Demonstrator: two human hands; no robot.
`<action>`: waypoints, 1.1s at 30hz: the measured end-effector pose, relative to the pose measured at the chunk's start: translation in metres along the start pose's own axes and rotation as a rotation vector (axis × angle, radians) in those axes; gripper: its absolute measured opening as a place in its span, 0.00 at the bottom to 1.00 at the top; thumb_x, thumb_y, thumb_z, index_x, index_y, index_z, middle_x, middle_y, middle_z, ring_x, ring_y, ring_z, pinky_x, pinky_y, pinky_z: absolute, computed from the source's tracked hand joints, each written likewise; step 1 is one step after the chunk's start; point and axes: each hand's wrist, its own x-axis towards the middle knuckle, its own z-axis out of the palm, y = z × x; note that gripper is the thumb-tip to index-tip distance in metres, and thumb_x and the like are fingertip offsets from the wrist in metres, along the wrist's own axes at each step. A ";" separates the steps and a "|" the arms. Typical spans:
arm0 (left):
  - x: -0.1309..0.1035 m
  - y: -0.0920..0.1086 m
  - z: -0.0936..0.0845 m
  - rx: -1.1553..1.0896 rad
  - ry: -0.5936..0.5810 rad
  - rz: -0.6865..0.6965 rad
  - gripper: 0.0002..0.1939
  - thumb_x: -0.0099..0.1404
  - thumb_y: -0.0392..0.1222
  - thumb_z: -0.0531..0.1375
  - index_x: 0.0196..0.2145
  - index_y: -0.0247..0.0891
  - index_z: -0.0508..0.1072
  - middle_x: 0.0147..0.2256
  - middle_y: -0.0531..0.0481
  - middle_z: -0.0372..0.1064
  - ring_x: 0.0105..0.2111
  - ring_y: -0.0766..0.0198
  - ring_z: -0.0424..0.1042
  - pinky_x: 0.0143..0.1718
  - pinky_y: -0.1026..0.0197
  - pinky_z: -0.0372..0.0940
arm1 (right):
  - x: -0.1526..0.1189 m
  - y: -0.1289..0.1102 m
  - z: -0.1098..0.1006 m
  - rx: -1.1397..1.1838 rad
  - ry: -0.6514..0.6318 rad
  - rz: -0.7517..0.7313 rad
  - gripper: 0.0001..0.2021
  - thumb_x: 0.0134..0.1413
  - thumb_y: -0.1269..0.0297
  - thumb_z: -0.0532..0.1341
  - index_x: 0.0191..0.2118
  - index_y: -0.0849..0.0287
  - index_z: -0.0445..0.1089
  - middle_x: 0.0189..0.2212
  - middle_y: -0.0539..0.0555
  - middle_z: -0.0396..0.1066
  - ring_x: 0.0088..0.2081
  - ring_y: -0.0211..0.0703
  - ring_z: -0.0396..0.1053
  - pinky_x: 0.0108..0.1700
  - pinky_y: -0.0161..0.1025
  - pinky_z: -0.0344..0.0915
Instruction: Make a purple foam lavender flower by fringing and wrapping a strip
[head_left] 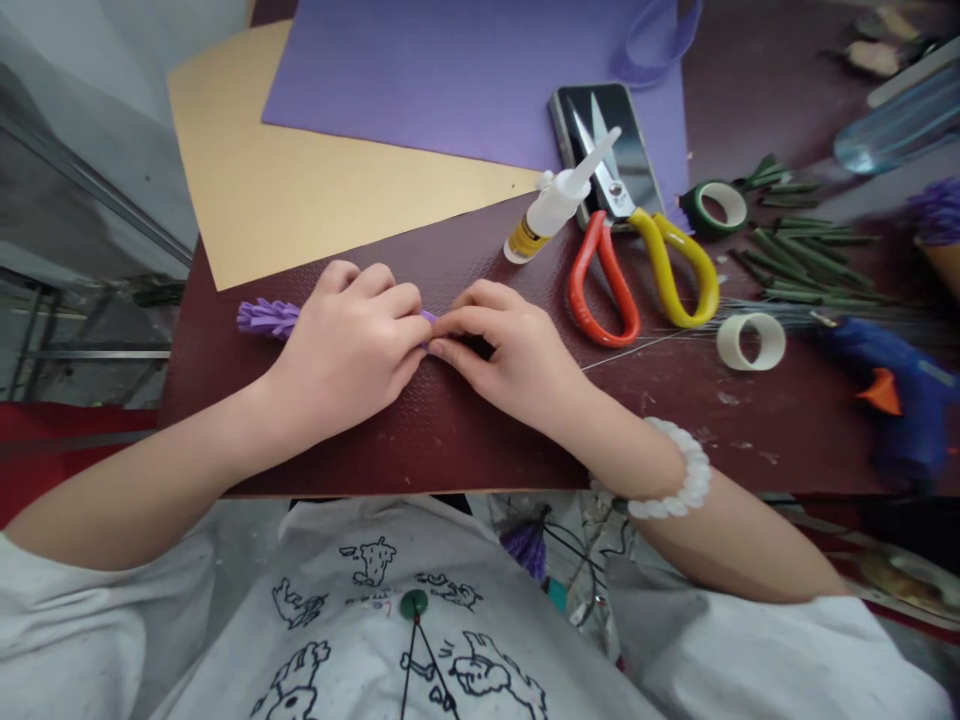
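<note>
A fringed purple strip (268, 319), which looks like foam or paper, lies along the table under my left hand (356, 335). Its cut, ruffled end sticks out to the left of that hand. My left fingers are curled over the strip and hide most of its length. Close by on the right, my right hand (504, 345) pinches the strip's other end between thumb and forefinger. The two hands nearly touch at the fingertips. Just beyond them stands a glue bottle (546, 212) with a long nozzle, tilted in view.
Scissors (616, 205) with red and yellow handles rest on a phone (637, 140). Purple sheet (420, 80) and tan sheet (300, 190) cover the back. At right lie green tape (699, 215), green stems (810, 255), thin wires, a white tape roll (776, 340) and a blue glue gun (900, 400).
</note>
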 end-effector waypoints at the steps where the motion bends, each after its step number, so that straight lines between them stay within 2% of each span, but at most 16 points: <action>1: 0.001 0.000 -0.001 -0.008 -0.006 -0.011 0.12 0.66 0.39 0.53 0.33 0.39 0.77 0.35 0.47 0.73 0.40 0.54 0.68 0.42 0.48 0.60 | -0.002 -0.001 -0.001 -0.045 0.013 -0.022 0.05 0.57 0.68 0.59 0.34 0.58 0.73 0.33 0.53 0.67 0.37 0.42 0.64 0.40 0.42 0.62; 7: 0.008 -0.003 -0.004 -0.105 -0.086 -0.076 0.12 0.64 0.38 0.54 0.31 0.37 0.77 0.35 0.46 0.72 0.39 0.55 0.68 0.42 0.51 0.60 | -0.009 -0.008 -0.004 -0.428 0.032 -0.217 0.11 0.62 0.64 0.54 0.32 0.58 0.72 0.31 0.56 0.69 0.35 0.46 0.59 0.36 0.44 0.56; 13: 0.015 -0.008 -0.006 -0.221 -0.162 -0.162 0.10 0.62 0.38 0.56 0.33 0.38 0.79 0.34 0.47 0.72 0.38 0.57 0.68 0.39 0.55 0.60 | -0.008 -0.014 -0.001 -0.574 0.010 -0.296 0.13 0.62 0.70 0.51 0.32 0.59 0.72 0.29 0.56 0.69 0.34 0.46 0.58 0.35 0.44 0.53; 17: 0.012 -0.009 -0.005 -0.243 -0.172 -0.168 0.10 0.62 0.38 0.56 0.34 0.37 0.78 0.35 0.47 0.72 0.39 0.56 0.68 0.40 0.53 0.59 | -0.002 -0.010 0.000 -0.425 -0.023 -0.182 0.13 0.61 0.69 0.52 0.31 0.61 0.73 0.30 0.57 0.67 0.35 0.45 0.59 0.37 0.43 0.57; 22: 0.005 -0.007 -0.002 -0.178 -0.041 -0.099 0.10 0.62 0.40 0.56 0.37 0.37 0.76 0.40 0.46 0.72 0.43 0.53 0.67 0.44 0.51 0.59 | 0.009 -0.001 -0.004 -0.036 -0.099 -0.004 0.06 0.53 0.71 0.57 0.29 0.61 0.72 0.28 0.53 0.64 0.33 0.41 0.61 0.38 0.40 0.60; 25: 0.004 -0.005 0.001 -0.129 0.009 -0.053 0.10 0.64 0.41 0.55 0.35 0.38 0.76 0.40 0.46 0.72 0.44 0.52 0.68 0.45 0.49 0.58 | 0.014 0.003 -0.007 0.081 -0.135 0.059 0.05 0.50 0.71 0.59 0.26 0.61 0.71 0.25 0.51 0.63 0.31 0.39 0.62 0.36 0.39 0.59; 30: 0.005 -0.003 0.004 -0.121 0.039 -0.075 0.11 0.64 0.40 0.55 0.34 0.39 0.78 0.37 0.47 0.73 0.42 0.53 0.68 0.45 0.50 0.59 | 0.012 0.008 -0.008 0.121 -0.123 0.021 0.04 0.52 0.70 0.60 0.29 0.61 0.73 0.27 0.51 0.65 0.32 0.39 0.64 0.36 0.38 0.61; 33: 0.006 -0.001 0.004 -0.152 0.026 -0.132 0.11 0.63 0.40 0.55 0.33 0.38 0.78 0.36 0.47 0.74 0.41 0.54 0.68 0.44 0.51 0.59 | 0.005 0.007 -0.007 0.034 -0.059 -0.060 0.05 0.54 0.70 0.59 0.34 0.61 0.73 0.31 0.53 0.67 0.35 0.40 0.65 0.39 0.39 0.63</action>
